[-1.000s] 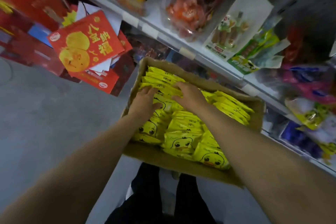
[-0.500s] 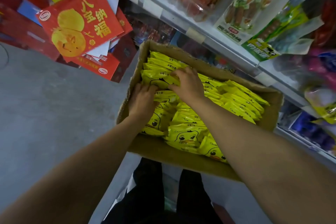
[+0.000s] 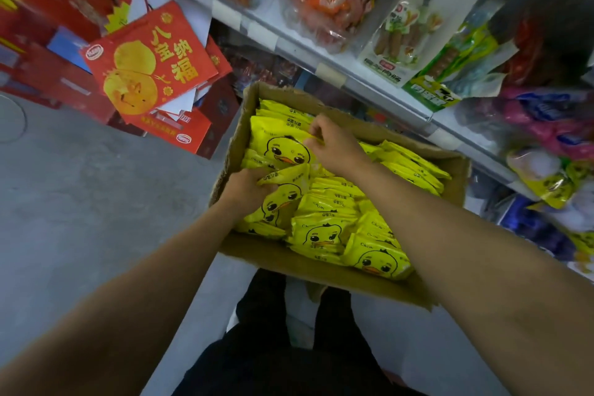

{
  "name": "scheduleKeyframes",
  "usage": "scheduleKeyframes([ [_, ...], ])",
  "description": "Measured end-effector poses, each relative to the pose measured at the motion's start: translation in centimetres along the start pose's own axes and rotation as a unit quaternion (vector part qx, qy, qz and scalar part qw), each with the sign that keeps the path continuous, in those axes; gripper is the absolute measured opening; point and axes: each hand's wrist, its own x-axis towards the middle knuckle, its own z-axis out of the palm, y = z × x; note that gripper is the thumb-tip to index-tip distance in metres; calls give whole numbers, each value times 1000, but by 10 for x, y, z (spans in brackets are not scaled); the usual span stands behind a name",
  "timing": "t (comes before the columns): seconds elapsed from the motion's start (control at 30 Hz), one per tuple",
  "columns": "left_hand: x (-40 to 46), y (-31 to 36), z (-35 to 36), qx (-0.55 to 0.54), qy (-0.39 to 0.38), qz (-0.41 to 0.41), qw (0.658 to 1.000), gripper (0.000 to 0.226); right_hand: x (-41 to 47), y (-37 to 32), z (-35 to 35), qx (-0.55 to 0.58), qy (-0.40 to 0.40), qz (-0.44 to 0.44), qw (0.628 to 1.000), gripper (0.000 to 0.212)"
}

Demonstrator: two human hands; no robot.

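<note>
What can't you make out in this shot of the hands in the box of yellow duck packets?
Fingers of left hand: head view, buried under yellow packets.
Cardboard box floor: head view, covered by packets.
Shelf labels: head view, blurred, unreadable.
Pink bags: head view, cut off by right edge.

Two forearms, bare along all that shows of them, end in the left hand (image 3: pixel 247 187) and the right hand (image 3: pixel 334 146); the wrists and the visible fingers are bare as well; the wide lens makes both arms look thick near the frame's lower corners. Black trousers (image 3: pixel 266 305) cover both legs; the cloth is plain and matte; towards the bottom edge it merges into one dark mass where detail is lost.
</note>
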Motion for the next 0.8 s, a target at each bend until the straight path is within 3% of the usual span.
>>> scheduleKeyframes([
  [0.17,-24,34,-12,-30,-65,25,997,59,-29,6,-46,-30,65,-14,997,25],
  [0.3,-51,72,-9,-31,-89,63,994,72,-61,22,-92,19,74,-31,997,40],
  [0.53,-111,157,28,-119,-126,63,983,99,-146,76,-170,126,96,-29,987,18],
  [0.7,-164,237,68,-92,-128,106,982,60,-229,118,-233,177,143,-52,972,26],
  [0.8,-191,287,83,-60,-124,141,980,64,-279,143,-278,171,171,-82,967,33],
])
